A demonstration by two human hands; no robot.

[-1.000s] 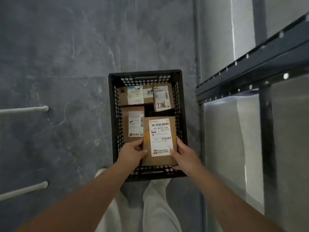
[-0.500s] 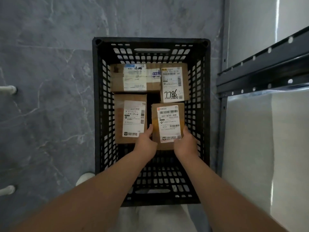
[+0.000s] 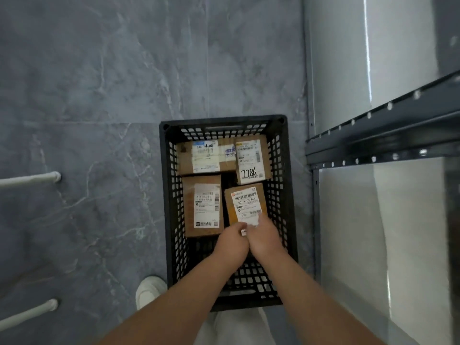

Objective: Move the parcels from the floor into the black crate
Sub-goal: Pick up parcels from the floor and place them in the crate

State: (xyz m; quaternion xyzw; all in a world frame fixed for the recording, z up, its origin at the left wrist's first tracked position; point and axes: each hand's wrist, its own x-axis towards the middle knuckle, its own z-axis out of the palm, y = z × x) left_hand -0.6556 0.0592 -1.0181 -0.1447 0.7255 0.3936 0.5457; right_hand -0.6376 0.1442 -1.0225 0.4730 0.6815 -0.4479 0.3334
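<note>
The black crate [image 3: 164,195] stands on the grey floor and holds several brown cardboard parcels with white labels. The front-right parcel [image 3: 245,202], labelled 507, lies slightly turned beside a longer parcel [image 3: 189,207]. Behind them lie a wide parcel [image 3: 184,160] and one marked 7786 [image 3: 250,160]. Both hands are inside the crate, pressed together at the near end of the 507 parcel. My left hand [image 3: 232,242] curls against its near edge. My right hand [image 3: 265,236] covers the near corner of its label. That end of the parcel is hidden.
A dark metal shelf beam [image 3: 385,130] and shiny metal panels [image 3: 373,232] stand close on the crate's right. Two white rods [image 3: 29,180] [image 3: 27,314] stick in from the left. A white shoe [image 3: 149,290] rests by the crate's near-left corner.
The 507 parcel has gone from above the near rim down into the crate's front-right space. My hands slid from its two sides to its near end.
</note>
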